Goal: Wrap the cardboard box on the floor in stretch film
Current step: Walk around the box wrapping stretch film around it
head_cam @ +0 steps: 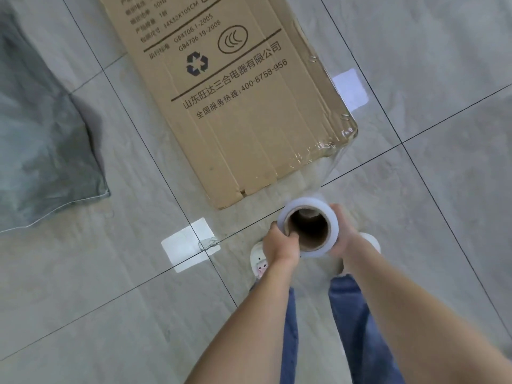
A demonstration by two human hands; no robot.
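Note:
A long brown cardboard box (232,106) with black print lies flat on the grey tiled floor, running from the top of the view to its middle. Clear film clings to its near right corner. A stretched band of film (329,170) runs from that corner down to the roll of stretch film (328,217), seen end-on with its brown cardboard core. My left hand (278,242) grips the roll's left rim, fingers hooked into the core. My right hand (343,234) holds the roll's right side, fingers wrapped round it.
A grey cushion (41,139) lies on the floor at the left. White light patches (182,245) fall on the tiles. My feet in white slippers (259,259) and blue jeans stand just below the roll.

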